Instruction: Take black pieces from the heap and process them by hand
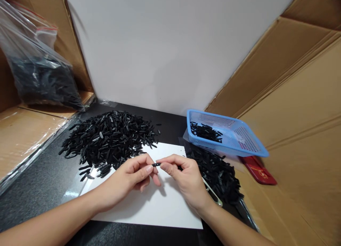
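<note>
A small, thin black piece (pixel 156 164) is pinched by its two ends between my left hand (pixel 138 170) and my right hand (pixel 183 171), above a white sheet (pixel 160 212). Thumb and forefinger of each hand close on it; the other left fingers curl loosely below. Something dark also shows beneath my right fingers, but I cannot make out what it is. Left of the sheet, partly on it, spreads a large heap of similar black pieces (pixel 109 136). Another heap of black pieces (pixel 220 176) lies right of my right hand. A pale metal tool (pixel 214 196) shows partly behind my right wrist.
A blue perforated basket (pixel 234 149) with some black pieces stands tilted at the back right. Beside it lies a red flat object (pixel 259 171). A clear zip bag of dark material (pixel 45 79) leans at the left. Cardboard sides (pixel 301 97) and a white back wall (pixel 160 36) enclose the dark tabletop.
</note>
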{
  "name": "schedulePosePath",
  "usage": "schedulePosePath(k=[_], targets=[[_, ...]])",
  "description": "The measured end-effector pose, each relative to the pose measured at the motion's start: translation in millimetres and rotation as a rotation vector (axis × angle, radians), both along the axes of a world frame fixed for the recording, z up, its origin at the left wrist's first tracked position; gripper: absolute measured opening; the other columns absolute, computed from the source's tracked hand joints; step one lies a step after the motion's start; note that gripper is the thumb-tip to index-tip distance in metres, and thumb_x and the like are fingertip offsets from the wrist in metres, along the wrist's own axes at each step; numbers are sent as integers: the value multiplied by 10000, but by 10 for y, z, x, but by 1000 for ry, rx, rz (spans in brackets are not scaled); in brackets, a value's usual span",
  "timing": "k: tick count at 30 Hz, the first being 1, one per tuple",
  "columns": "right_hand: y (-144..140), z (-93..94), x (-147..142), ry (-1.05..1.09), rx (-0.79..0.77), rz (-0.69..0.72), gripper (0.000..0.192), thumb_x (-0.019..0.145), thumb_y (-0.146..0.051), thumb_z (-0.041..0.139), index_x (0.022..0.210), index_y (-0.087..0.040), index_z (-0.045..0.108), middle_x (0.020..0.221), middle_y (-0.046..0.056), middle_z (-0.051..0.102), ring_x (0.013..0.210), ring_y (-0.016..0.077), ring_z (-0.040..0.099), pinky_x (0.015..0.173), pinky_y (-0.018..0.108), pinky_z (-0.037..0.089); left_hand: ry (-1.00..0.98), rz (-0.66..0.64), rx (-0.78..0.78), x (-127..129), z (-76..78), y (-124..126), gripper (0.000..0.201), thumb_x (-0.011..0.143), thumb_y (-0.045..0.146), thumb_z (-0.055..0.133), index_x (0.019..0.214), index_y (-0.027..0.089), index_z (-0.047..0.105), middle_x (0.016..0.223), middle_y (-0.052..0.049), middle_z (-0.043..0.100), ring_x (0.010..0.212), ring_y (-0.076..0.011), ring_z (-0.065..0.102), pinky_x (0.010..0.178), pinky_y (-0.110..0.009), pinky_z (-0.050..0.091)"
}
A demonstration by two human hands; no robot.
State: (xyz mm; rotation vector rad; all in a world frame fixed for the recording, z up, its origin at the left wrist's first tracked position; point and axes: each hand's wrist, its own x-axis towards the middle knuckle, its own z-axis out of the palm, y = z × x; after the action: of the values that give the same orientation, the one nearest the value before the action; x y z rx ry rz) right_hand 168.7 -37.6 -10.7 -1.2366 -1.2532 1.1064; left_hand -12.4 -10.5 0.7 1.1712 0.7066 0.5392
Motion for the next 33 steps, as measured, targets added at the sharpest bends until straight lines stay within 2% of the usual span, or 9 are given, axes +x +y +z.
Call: schedulePosePath(k=[7, 13, 16, 19, 21, 27, 30, 33], targets=[[-26, 13, -4, -10, 4, -12, 136, 738, -292, 731, 794, -194, 807, 568, -2, 622, 499, 107, 368, 479, 249, 293, 8, 21, -19, 8, 18, 4, 262, 951, 411, 521, 866, 165, 553, 792, -8, 671, 555, -75, 377, 506, -230, 225], [-24, 4, -7, -21, -38, -34, 184, 726, -302, 737, 849, -187, 813, 489, -63, 382, 485, 93, 285, 472, 248, 219, 52, 27, 85, -1, 50, 14, 223, 952, 386, 523, 871, 180, 543, 784, 6, 656, 593, -88, 413, 551, -239, 277], [-17, -6, -12, -10, -40, -30, 167, 722, -300, 737, 818, -184, 810, 491, -60, 382, 487, 92, 286, 475, 250, 214, 62, 37, 98, -4, 54, 18, 199, 949, 365, 518, 874, 183, 548, 779, 8, 644, 605, -97, 410, 572, -249, 292], [-9, 3, -16, 6, -49, -28, 165, 726, -301, 734, 821, -190, 811, 478, -63, 374, 476, 88, 269, 466, 249, 198, 29, 68, 53, -8, 32, 17, 34, 903, 207, 531, 937, 201, 538, 807, 27, 617, 644, -106, 416, 621, -257, 314], [-5, 16, -17, 16, -63, -26, 170, 728, -309, 737, 824, -191, 811, 473, -61, 386, 473, 87, 255, 461, 250, 189, 22, 85, 56, -14, 8, 14, 152, 862, 120, 517, 980, 213, 535, 792, 43, 577, 694, -117, 425, 678, -267, 325], [-8, 6, -6, 37, -68, -20, 166, 740, -320, 746, 821, -181, 785, 469, -77, 344, 475, 82, 252, 463, 242, 187, 67, 85, 75, -29, -27, 3, 185, 944, 241, 472, 1120, 222, 526, 734, 40, 547, 704, -142, 396, 705, -298, 306], [-5, -10, 2, 195, -79, 18, 162, 760, -323, 738, 843, -184, 723, 476, -100, 303, 456, 68, 211, 434, 211, 163, 30, 78, 30, -17, -22, -8, 234, 945, 263, 490, 1170, 211, 532, 768, 19, 578, 699, -142, 429, 687, -299, 304], [9, -7, 16, 516, -203, 117, 157, 779, -333, 693, 809, -206, 606, 462, -119, 295, 421, 59, 140, 395, 180, 118, -17, 63, -67, -5, -27, -24, 308, 937, 268, 501, 1239, 209, 512, 970, -39, 628, 662, -124, 468, 637, -295, 289]])
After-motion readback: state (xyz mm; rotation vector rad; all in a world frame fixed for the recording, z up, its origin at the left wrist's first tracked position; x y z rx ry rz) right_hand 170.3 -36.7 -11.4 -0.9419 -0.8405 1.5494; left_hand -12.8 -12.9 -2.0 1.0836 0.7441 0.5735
